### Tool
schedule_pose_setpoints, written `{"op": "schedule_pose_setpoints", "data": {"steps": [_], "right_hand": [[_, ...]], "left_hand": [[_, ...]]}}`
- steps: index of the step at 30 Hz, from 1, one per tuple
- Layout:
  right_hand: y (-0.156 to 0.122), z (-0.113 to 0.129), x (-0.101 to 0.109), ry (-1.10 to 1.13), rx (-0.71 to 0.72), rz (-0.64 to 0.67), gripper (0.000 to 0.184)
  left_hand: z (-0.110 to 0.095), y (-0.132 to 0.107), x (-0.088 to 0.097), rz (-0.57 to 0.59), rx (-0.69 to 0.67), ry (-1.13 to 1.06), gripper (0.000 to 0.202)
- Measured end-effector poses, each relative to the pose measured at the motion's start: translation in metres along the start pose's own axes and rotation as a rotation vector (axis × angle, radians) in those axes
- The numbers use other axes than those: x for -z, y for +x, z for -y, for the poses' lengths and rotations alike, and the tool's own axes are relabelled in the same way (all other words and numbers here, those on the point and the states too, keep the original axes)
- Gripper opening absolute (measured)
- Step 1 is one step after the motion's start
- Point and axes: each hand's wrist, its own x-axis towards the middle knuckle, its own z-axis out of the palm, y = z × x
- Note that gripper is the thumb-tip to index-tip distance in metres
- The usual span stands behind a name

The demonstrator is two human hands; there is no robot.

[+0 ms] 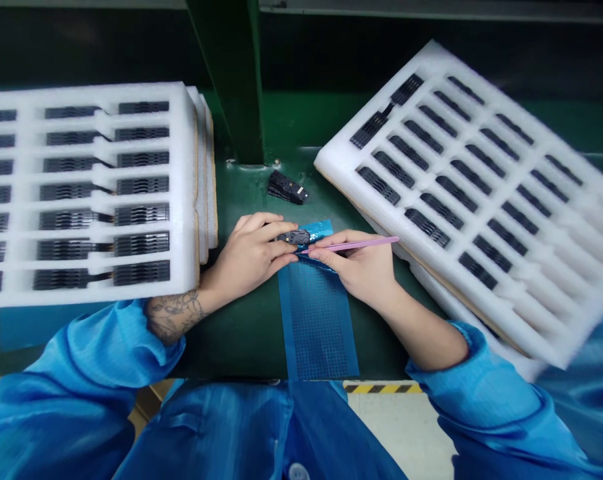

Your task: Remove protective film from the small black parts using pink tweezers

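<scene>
From my remote seat, I have the left hand gripping a small, knobbly black part near the far end of a dotted blue strip, and the right hand pinching a slender pink tool, slotted white foam trays either side.

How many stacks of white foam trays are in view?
2: the left stack by the left forearm, and the angled right stack by the right forearm. Lower trays are partly hidden.

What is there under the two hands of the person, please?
A dotted blue strip on the green table passes beneath the fingertips of the left hand and right hand. What lies directly under the palms is covered.
</scene>
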Motion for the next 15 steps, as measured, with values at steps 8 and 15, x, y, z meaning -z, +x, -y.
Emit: {"op": "schedule_pose_setpoints", "data": {"steps": [8,15], "right_hand": [[0.0049,-0.0073,0.0042,0.202,-0.07,-0.18,0.018],[0.0076,-0.0056,0.0048,0.231,-0.099,-0.25,0.024]], "left_hand": [[0.002,-0.0035,0.0007,-0.016,-0.071,-0.03,0.018],[-0.0021,0.0013,0.0049,-0.094,0.079,-0.172,0.021]]}}
